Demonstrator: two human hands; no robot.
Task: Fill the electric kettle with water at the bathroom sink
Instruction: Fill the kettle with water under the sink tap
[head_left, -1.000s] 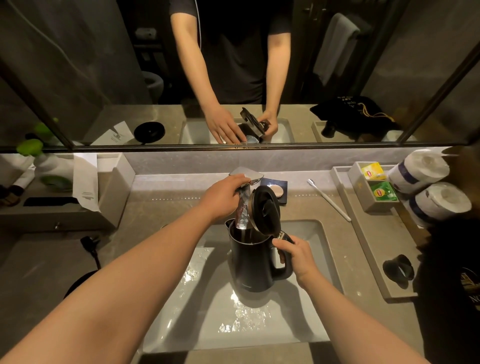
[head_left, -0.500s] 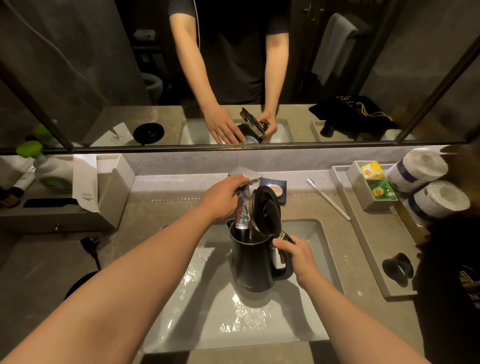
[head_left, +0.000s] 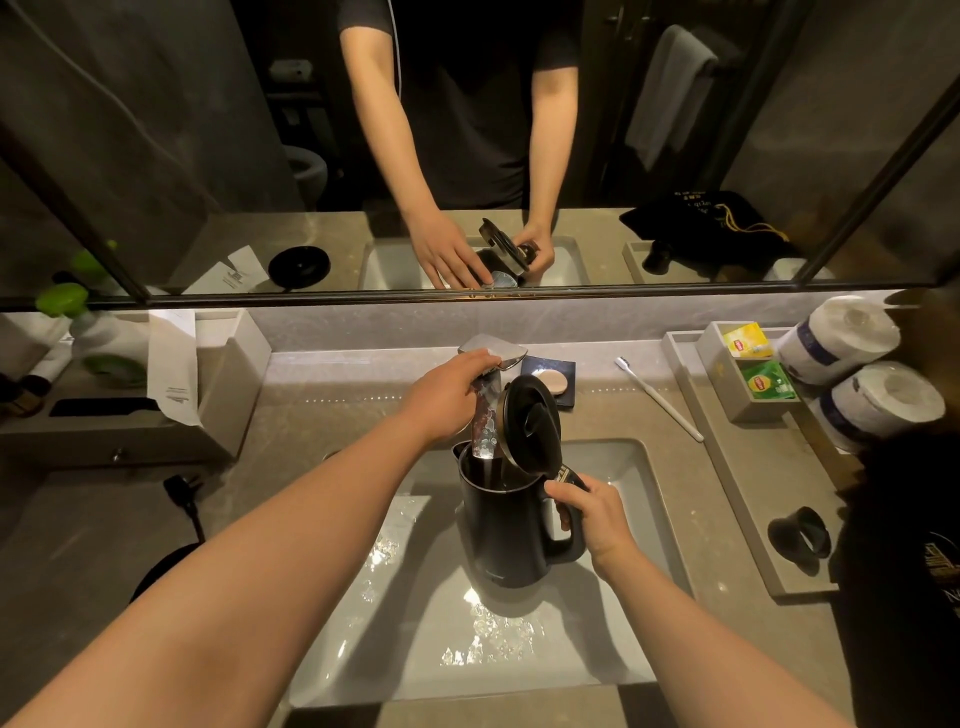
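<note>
A black electric kettle (head_left: 506, 525) stands upright over the white sink basin (head_left: 634, 488) with its lid (head_left: 530, 423) hinged open. My right hand (head_left: 592, 514) grips the kettle's handle. My left hand (head_left: 447, 395) rests on the flat chrome faucet handle (head_left: 493, 351), fingers curled over its edge. A stream of water (head_left: 485, 426) runs from the spout down into the kettle's mouth. Splashes of water lie on the basin floor.
The kettle's black base (head_left: 156, 571) and its plug (head_left: 182, 491) lie on the counter at left. A toothbrush (head_left: 657, 397), a soap dish (head_left: 550, 382), a tray with tea bags (head_left: 753, 364), toilet rolls (head_left: 878, 400) and a black cup (head_left: 800, 535) sit to the right.
Almost nothing differs; both hands and the kettle keep their places while water keeps running into the kettle.
</note>
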